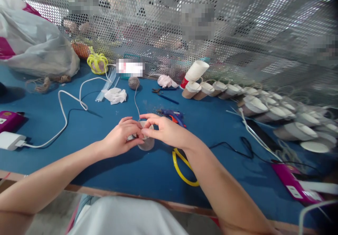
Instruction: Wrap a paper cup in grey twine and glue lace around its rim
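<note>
A small pale cup (146,144) stands on the blue table, partly hidden by my fingers. My left hand (125,133) is curled round its left side and rim, fingers closed. Over the rim, my right hand (161,127) pinches with thumb and forefinger; a strand of grey yarn (136,103) runs to this spot. That strand leads back to a grey yarn ball (133,83) beyond my hands. Just behind my right hand lies a blue glue gun (171,114). A yellow tube loop (182,171) rests beside my right forearm.
Rows of yarn-wrapped cups (253,105) line the right side. Pliers (165,95), crumpled white plastic (115,95) and a yellow pumpkin-shaped craft (97,62) lie farther back. A white cable (63,115) crosses the left. Purple power strips (295,184) sit at both sides. Perforated metal mesh (148,27) closes the rear.
</note>
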`<state>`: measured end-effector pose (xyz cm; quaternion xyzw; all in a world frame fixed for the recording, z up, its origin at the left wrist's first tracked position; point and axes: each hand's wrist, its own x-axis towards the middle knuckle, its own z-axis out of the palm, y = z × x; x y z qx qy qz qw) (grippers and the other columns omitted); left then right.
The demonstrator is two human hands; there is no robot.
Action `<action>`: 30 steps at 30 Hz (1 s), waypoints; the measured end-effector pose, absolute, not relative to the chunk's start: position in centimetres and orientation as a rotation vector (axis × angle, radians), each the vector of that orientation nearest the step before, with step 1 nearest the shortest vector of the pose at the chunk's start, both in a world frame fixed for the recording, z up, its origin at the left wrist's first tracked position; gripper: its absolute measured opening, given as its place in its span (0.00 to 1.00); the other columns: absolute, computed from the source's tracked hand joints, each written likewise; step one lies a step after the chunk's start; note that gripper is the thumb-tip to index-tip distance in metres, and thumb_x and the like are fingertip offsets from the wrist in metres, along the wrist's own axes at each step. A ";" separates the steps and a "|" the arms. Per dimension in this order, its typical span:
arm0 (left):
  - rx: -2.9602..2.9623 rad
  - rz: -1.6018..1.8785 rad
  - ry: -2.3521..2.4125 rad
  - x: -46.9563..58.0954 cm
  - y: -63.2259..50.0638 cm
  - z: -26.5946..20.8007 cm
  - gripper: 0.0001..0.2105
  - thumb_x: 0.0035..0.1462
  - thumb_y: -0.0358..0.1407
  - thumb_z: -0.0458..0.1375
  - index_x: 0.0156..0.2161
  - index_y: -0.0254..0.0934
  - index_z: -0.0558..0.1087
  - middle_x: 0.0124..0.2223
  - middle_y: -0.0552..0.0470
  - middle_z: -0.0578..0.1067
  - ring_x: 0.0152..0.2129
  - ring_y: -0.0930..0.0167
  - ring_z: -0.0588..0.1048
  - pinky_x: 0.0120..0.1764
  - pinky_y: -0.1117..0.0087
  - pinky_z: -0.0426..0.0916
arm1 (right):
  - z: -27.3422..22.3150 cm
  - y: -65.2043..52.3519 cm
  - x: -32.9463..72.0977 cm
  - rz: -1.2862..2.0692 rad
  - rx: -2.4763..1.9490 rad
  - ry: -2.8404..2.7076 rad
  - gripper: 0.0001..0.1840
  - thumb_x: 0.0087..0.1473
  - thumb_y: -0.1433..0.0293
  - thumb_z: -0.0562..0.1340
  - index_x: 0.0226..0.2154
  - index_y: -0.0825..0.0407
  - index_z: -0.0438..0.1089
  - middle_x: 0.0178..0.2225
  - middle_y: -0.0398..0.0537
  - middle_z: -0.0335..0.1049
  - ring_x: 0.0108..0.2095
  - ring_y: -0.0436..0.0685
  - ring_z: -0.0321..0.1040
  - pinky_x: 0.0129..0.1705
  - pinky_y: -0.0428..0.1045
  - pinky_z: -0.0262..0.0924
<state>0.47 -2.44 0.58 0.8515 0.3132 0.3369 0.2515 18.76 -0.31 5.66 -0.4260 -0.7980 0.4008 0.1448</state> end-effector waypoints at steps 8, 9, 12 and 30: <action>2.141 0.893 0.944 0.3 -1.9 0.8 0.06 0.54 0.35 0.56 0.30 0.35 0.68 0.32 0.49 0.76 0.34 0.69 0.74 0.46 0.63 0.63 | 4.1 -2.0 19.9 1.177 -1.214 -1.750 0.08 0.50 0.66 0.61 0.25 0.52 0.67 0.51 0.53 0.65 0.51 0.58 0.63 0.51 0.55 0.56; 2.127 0.892 0.947 0.3 -1.8 0.8 0.06 0.55 0.36 0.55 0.30 0.35 0.68 0.33 0.48 0.76 0.34 0.68 0.74 0.44 0.65 0.65 | 4.0 -2.2 20.0 1.152 -1.220 -1.720 0.08 0.50 0.66 0.61 0.24 0.52 0.66 0.50 0.53 0.66 0.51 0.58 0.62 0.51 0.54 0.55; 2.129 0.885 0.935 0.3 -1.7 0.8 0.06 0.55 0.36 0.54 0.31 0.34 0.68 0.34 0.46 0.76 0.34 0.68 0.73 0.40 0.66 0.66 | 3.8 -2.7 20.4 1.096 -1.230 -1.649 0.09 0.49 0.66 0.61 0.22 0.52 0.65 0.48 0.51 0.67 0.51 0.57 0.62 0.52 0.54 0.55; 2.080 0.899 0.881 0.1 -1.5 0.5 0.05 0.55 0.34 0.55 0.31 0.34 0.69 0.38 0.44 0.75 0.37 0.68 0.73 0.43 0.67 0.66 | 1.6 -1.6 20.4 1.019 -1.233 -1.619 0.09 0.50 0.64 0.59 0.25 0.52 0.64 0.40 0.51 0.68 0.38 0.53 0.66 0.42 0.50 0.60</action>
